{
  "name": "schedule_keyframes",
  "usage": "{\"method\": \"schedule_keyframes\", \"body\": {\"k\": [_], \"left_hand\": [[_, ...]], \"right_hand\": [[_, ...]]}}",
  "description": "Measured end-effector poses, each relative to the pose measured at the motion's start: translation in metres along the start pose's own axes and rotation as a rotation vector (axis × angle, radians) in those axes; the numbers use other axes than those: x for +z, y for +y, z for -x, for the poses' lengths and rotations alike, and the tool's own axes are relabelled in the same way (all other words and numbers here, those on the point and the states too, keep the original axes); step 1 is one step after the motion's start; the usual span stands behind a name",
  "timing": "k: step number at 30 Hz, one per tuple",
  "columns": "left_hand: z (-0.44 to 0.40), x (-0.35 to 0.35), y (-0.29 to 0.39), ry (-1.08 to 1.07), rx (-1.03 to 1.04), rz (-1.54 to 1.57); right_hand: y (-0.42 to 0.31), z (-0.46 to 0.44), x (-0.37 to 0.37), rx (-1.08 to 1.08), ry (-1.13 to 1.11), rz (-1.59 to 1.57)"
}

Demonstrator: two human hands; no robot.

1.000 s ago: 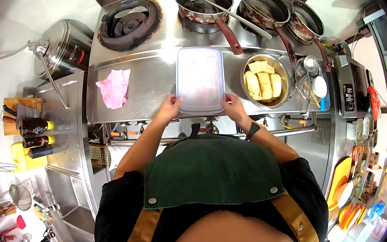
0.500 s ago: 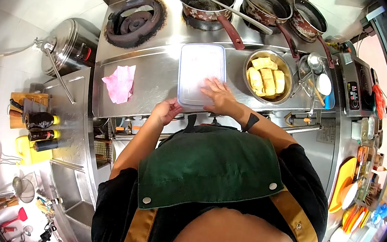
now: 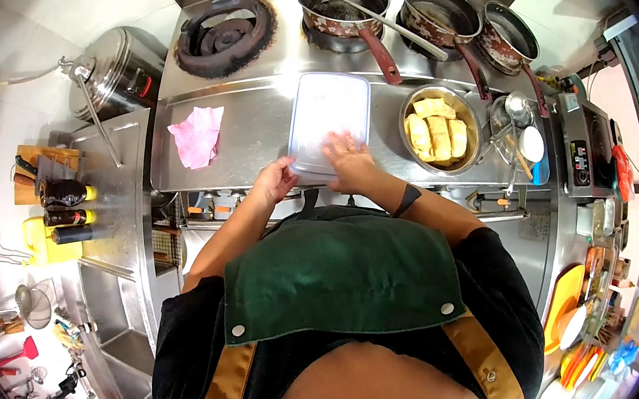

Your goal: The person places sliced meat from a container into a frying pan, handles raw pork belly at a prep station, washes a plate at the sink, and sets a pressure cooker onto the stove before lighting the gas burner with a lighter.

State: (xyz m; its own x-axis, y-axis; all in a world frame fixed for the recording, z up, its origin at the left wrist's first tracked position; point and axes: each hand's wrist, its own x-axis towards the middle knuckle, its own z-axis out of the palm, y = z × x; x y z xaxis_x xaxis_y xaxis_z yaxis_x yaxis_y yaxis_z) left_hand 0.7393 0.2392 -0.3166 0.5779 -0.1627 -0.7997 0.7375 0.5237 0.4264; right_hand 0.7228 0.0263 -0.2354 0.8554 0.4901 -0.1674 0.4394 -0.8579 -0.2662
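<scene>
The lidded plastic box point(image 3: 330, 109) looks light and stiff, best held by its rim; the right hand point(image 3: 351, 165) lies atop, fingers spread, the left hand's point(image 3: 277, 179) corner grip unclear.

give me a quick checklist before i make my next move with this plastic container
1. Left hand at the plastic container: ok, near left corner.
2. Right hand on top: ok, fingers spread, slightly blurred.
3. Container sealed all round: cannot tell.
4. Pink cloth apart from it: ok, to the left.
5. Steel bowl apart from it: ok, to the right.
6. Pan handles turned away from you: not ok.
</scene>
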Motion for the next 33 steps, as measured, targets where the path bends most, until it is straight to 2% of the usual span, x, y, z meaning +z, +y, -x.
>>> {"method": "schedule_keyframes", "body": {"k": [2, 5, 9, 14, 19, 22, 25, 28, 31, 33], "left_hand": [[-0.011, -0.006, -0.004, 0.061, -0.022, -0.029], [-0.008, -0.007, -0.002, -0.002, 0.028, -0.036], [-0.007, -0.008, 0.012, 0.012, 0.020, -0.020], [-0.010, -0.004, 0.026, 0.040, 0.092, -0.067], [-0.010, -0.003, 0.033, 0.098, 0.120, -0.147], [-0.002, -0.002, 0.033, 0.185, 0.129, -0.182], [0.013, 0.006, 0.038, 0.179, 0.134, -0.230], [0.022, 0.016, 0.048, -0.056, 0.202, -0.183], [0.045, 0.048, 0.065, -0.160, 0.366, -0.020], [0.061, 0.052, 0.086, -0.280, 0.379, 0.029]], "right_hand": [[0.002, -0.007, 0.004, -0.023, -0.036, 0.036], [0.007, -0.024, -0.010, -0.059, -0.206, 0.018], [0.005, -0.030, -0.008, -0.114, -0.068, 0.045], [0.001, -0.050, -0.009, -0.071, -0.167, 0.056], [0.000, -0.063, -0.012, -0.126, -0.143, 0.101], [-0.007, -0.066, -0.008, -0.124, -0.118, 0.135], [-0.011, -0.069, -0.022, -0.092, -0.139, 0.088], [0.014, -0.073, -0.032, -0.196, 0.098, -0.175], [0.039, -0.064, -0.046, -0.183, 0.665, -0.496], [0.054, -0.047, -0.044, -0.069, 0.867, -0.736]]}}
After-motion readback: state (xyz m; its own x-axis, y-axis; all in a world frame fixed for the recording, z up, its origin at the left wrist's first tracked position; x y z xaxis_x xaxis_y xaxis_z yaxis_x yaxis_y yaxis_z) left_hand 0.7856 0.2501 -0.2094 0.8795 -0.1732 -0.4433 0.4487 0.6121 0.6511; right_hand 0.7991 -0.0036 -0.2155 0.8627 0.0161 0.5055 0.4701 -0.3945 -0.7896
